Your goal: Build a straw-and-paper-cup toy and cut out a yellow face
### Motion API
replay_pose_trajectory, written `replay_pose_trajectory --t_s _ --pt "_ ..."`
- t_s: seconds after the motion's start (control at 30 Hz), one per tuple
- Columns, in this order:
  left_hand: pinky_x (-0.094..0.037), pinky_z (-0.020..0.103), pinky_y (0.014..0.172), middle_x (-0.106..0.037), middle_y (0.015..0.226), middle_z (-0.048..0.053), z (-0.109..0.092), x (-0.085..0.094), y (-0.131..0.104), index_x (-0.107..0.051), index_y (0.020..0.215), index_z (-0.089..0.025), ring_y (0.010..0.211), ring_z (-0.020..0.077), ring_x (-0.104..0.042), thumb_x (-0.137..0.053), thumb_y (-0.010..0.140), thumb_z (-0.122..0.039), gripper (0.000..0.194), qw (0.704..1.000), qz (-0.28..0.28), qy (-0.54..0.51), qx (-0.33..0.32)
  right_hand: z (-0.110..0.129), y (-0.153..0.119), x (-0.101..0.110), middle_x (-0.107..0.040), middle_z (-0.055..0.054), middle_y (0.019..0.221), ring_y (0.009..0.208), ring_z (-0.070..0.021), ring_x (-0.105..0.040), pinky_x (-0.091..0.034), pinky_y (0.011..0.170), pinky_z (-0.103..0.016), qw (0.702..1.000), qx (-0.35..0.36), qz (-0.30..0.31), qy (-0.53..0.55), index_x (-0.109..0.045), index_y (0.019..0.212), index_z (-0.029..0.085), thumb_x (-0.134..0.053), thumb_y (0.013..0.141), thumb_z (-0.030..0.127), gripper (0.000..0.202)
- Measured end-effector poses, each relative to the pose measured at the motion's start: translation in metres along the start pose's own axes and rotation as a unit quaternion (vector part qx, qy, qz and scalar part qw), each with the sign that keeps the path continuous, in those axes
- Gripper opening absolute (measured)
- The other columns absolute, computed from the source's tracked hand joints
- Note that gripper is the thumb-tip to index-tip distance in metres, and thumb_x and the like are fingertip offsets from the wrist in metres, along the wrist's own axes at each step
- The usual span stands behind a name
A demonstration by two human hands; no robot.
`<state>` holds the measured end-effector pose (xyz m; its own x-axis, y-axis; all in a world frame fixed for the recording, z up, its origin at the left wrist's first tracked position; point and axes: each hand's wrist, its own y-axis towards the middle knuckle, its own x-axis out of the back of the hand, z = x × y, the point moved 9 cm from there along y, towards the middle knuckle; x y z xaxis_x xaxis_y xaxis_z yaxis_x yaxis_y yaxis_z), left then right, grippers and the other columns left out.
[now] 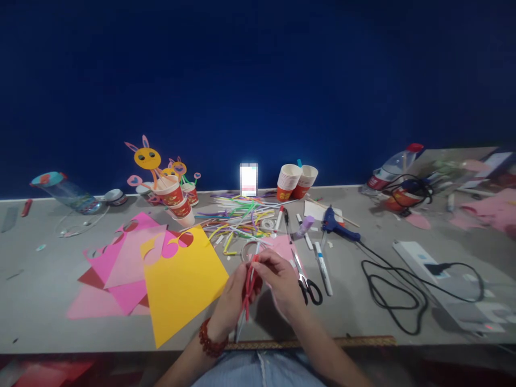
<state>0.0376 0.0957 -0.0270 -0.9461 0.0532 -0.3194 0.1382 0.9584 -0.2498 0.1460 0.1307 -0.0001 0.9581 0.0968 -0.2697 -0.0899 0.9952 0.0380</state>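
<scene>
Close to the table's front edge, my left hand (237, 287) is closed around a small bundle of red and whitish straws (247, 306), which slants upward between both hands. The fingertips of my right hand (280, 274) pinch the bundle's upper end, so both hands touch it; part of it is hidden by the fingers. Just beyond the hands lie a roll of tape (246, 248) and a pink paper sheet (284, 246). Black-handled scissors (310, 291) rest right of my right hand, beside a white marker (323, 271).
Loose coloured straws (237, 212) are heaped at the middle back. Yellow paper (181, 285) overlaps pink sheets (124, 269) at left, below decorated cups (171, 193). Stacked paper cups (289, 180) stand behind. A glue gun (341, 228) trails its cord toward a power strip (427, 274).
</scene>
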Motion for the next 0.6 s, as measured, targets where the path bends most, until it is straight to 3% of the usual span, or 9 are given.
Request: replay_pose_trajectory --t_s 0.13,0.33,0.43,0.6 --pt "-0.036 0.019 0.048 -0.054 0.065 -0.004 0.003 -0.011 -0.002 -0.06 0.102 -0.018 0.051 0.0087 -0.045 -0.058 0.092 -0.051 0.034 0.999 0.047 -0.013 0.011 0.008 0.002 0.001 -0.06 -0.001 0.082 0.083 -0.0185 -0.056 -0.045 0.076 -0.03 0.997 0.051 0.003 -0.052 -0.072 0.079 0.024 -0.073 0.083 0.031 0.009" --pt "-0.043 0.02 0.047 -0.061 0.064 -0.002 -0.003 -0.026 -0.003 -0.056 0.108 -0.016 0.045 0.0091 -0.051 -0.059 0.091 -0.049 0.037 0.989 0.115 -0.08 0.05 0.007 0.005 0.0 -0.059 -0.002 0.082 0.081 -0.0196 -0.057 -0.047 0.077 -0.033 0.997 0.038 0.031 -0.062 -0.071 0.076 0.023 -0.071 0.084 0.036 0.015" --pt "-0.047 0.021 0.05 -0.06 0.063 -0.002 -0.001 -0.024 -0.004 -0.056 0.11 -0.015 0.045 0.0086 -0.052 -0.059 0.092 -0.047 0.037 0.987 0.121 -0.089 0.054 0.008 0.005 0.0 -0.06 -0.002 0.082 0.082 -0.0207 -0.058 -0.048 0.077 -0.034 0.995 0.043 0.044 -0.074 -0.071 0.076 0.023 -0.073 0.083 0.039 0.017" --pt "-0.047 0.02 0.043 -0.056 0.061 -0.004 0.003 -0.021 -0.004 -0.055 0.106 -0.017 0.041 0.0071 -0.046 -0.058 0.092 -0.047 0.033 0.983 0.115 -0.124 0.065 0.014 0.005 -0.002 -0.062 -0.003 0.083 0.084 -0.0203 -0.058 -0.047 0.08 -0.033 0.992 0.062 0.056 -0.09 -0.074 0.081 0.023 -0.071 0.085 0.039 0.017"
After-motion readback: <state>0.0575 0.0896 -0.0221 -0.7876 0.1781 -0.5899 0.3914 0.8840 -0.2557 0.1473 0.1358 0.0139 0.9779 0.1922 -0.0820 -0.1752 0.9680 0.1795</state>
